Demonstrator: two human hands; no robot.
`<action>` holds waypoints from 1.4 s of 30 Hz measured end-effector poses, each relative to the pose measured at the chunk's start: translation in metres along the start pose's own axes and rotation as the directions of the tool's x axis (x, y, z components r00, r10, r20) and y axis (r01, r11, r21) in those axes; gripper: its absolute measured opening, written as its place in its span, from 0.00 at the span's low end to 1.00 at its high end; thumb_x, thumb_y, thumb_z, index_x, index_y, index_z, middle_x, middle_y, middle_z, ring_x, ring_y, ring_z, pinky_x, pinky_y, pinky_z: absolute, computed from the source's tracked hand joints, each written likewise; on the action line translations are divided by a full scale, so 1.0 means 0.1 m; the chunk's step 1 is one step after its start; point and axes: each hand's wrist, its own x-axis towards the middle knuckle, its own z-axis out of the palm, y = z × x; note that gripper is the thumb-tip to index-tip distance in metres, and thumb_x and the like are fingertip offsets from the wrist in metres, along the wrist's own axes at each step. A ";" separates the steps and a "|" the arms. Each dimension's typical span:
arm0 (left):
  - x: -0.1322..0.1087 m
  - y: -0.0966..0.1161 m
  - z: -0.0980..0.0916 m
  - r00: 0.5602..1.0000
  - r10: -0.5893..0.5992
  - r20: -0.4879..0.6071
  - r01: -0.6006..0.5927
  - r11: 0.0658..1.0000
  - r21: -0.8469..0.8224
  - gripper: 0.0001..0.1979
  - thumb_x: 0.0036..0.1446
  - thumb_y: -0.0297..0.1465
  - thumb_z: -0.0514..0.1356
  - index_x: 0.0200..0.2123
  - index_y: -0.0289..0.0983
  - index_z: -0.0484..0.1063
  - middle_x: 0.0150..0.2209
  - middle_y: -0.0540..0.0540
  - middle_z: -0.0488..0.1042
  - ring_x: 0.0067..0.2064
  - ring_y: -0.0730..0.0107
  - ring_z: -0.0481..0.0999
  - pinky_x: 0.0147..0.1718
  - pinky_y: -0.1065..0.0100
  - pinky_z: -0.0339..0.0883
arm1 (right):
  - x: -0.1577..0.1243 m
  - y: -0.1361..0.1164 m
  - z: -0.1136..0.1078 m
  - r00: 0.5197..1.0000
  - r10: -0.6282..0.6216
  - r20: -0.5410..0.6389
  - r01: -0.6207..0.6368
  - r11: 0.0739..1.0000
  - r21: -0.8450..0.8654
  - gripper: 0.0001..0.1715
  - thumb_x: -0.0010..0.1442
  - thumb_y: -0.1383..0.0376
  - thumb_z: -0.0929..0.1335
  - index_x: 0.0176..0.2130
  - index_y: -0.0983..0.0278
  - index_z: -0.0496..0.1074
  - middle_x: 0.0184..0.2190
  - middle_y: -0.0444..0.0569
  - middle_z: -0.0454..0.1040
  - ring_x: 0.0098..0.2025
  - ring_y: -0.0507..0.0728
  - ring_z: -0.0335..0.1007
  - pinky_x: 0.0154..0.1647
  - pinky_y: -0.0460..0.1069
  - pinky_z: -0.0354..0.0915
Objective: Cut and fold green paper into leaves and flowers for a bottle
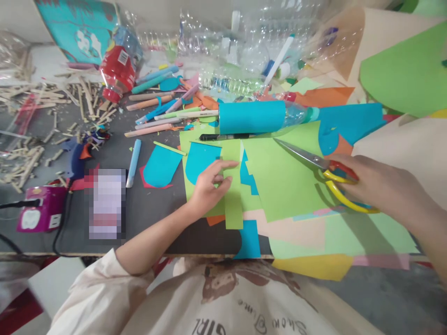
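My left hand [209, 184] was hanging loose over the left edge of the green strip [233, 209], index finger poked out across it, the rest half curled, nothing pinched in there as far as I could see. Couldn't tell you if the finger was actually touching down. The strip ran pretty much straight away from my body, so my left hand was way closer to it than my right. The scissors [314, 160] were off to the right of the strip, slanted to it, tip aimed left and away from me, with some green sheet [289, 181] between tip and strip. My right hand [366, 172], further right again, had them by the handles, blades looking about together.

The table [146, 204] was dark and honestly a mess. Far left of the strip: wood bits [30, 163], a purple box [42, 209], a phone [106, 204]. Closer in on that side, a blue marker [133, 163] and blue cutouts [162, 165]. Just past the strip's far end lay a black pen [223, 137], then a blue-wrapped bottle [251, 117], both crosswise to it. Right of the strip, mostly loose paper [342, 237].

Room: pale wall [150, 11] well beyond the strip, grey floor [377, 293] down on its near right.
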 end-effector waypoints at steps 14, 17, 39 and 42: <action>0.01 0.02 -0.03 0.997 0.071 0.008 -0.070 0.996 -0.060 0.16 0.57 0.25 0.57 0.49 0.39 0.72 0.49 0.43 0.76 0.22 0.83 0.59 0.21 0.75 0.59 | -0.18 -0.34 -0.28 0.957 -0.282 0.065 0.248 0.916 0.314 0.28 0.60 0.41 0.61 0.49 0.55 0.66 0.40 0.49 0.77 0.31 0.61 0.75 0.28 0.51 0.66; 0.01 0.00 -0.03 0.985 0.169 0.028 -0.166 0.983 -0.083 0.16 0.57 0.24 0.57 0.49 0.38 0.73 0.49 0.42 0.76 0.29 0.79 0.68 0.24 0.75 0.62 | -0.18 -0.45 -0.36 0.947 -0.318 0.050 0.293 0.917 0.272 0.31 0.61 0.38 0.57 0.46 0.56 0.68 0.41 0.51 0.78 0.31 0.62 0.76 0.28 0.53 0.66; -0.02 -0.06 -0.01 0.941 0.320 0.111 -0.306 0.943 -0.129 0.16 0.62 0.27 0.57 0.53 0.39 0.71 0.48 0.40 0.75 0.40 0.71 0.74 0.25 0.76 0.64 | -0.08 -0.68 -0.46 0.906 -0.394 0.152 0.306 0.860 0.408 0.29 0.59 0.40 0.61 0.48 0.55 0.70 0.41 0.51 0.78 0.37 0.64 0.78 0.32 0.53 0.69; -0.02 -0.03 -0.01 0.938 0.325 0.120 -0.309 0.942 -0.133 0.17 0.61 0.25 0.57 0.53 0.39 0.71 0.48 0.40 0.76 0.43 0.69 0.75 0.25 0.76 0.64 | -0.06 -0.73 -0.47 0.906 -0.401 0.133 0.323 0.861 0.393 0.28 0.59 0.40 0.62 0.47 0.56 0.71 0.41 0.51 0.79 0.35 0.64 0.77 0.30 0.53 0.68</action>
